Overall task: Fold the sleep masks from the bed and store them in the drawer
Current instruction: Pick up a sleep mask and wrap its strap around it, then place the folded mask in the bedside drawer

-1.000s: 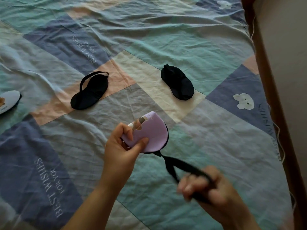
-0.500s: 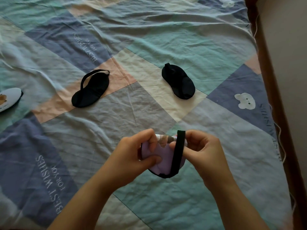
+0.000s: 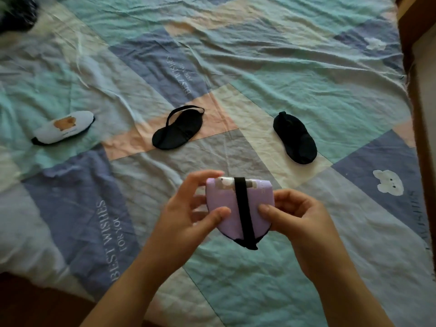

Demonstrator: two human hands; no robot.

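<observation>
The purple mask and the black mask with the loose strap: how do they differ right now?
The purple mask is folded in half, held by both hands above the bed; the black mask lies flat and unfolded on the quilt. The purple one's strap is wrapped around it; the black one's arches loose. Both have black straps.

Bed (image 3: 306,74): fills nearly all I see below me. Covered by a wrinkled patchwork sheet (image 3: 271,67) in teal, slate blue, peach, cream and grey blocks. Blue blocks carry white lettering, "BEST WISHES FOR YOU" (image 3: 111,234); two carry a white bear face (image 3: 388,185). Right edge: dark wooden bed frame (image 3: 422,128), pale wall (image 3: 428,72) beside it. Lower left corner: dark brown floor (image 3: 35,305). Light: soft, even, daylight-like.
</observation>
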